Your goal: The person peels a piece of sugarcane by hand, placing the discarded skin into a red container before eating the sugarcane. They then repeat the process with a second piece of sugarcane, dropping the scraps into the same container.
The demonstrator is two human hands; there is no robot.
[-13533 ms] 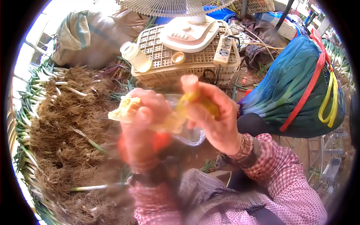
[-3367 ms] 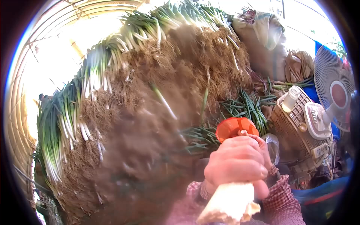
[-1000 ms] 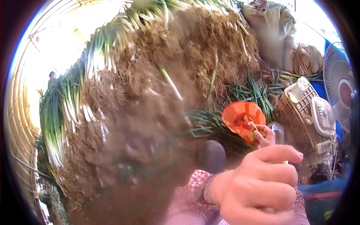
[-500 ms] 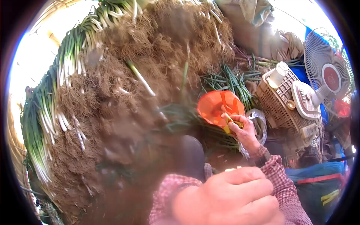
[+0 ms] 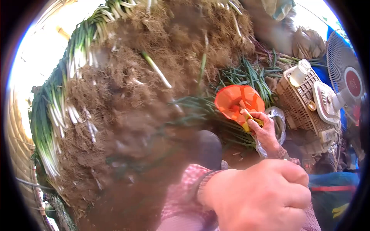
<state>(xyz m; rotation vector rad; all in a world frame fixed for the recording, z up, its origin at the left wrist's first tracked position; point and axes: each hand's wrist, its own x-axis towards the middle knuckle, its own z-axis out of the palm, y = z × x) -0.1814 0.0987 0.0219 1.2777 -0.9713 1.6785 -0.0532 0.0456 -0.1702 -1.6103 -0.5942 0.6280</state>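
Note:
My right hand (image 5: 266,133) is closed round what looks like a partly peeled banana (image 5: 246,112), its pale tip showing above yellow peel. It is beside the near rim of an orange, open-topped container (image 5: 227,97) with darker strips and reddish-orange pieces inside. A clear plastic bag (image 5: 280,125) hangs close by this hand. Large in the foreground, my left hand (image 5: 262,196) is curled into a fist near the camera, back of the hand towards me. Whatever its fingers hold is hidden.
Heaps of rooted green onions (image 5: 81,54) cover the ground at left and behind. Loose green leaves (image 5: 252,77) lie behind the container. At right, a beige plastic crate (image 5: 295,98) carries a white cup (image 5: 300,73) and a fan (image 5: 347,77). A dark knee (image 5: 210,148) is below.
The view has shifted, so the scene sits further right. My left fist has turned and moved slightly; the small cream-coloured bit seen above it before is hidden. The right hand keeps its hold.

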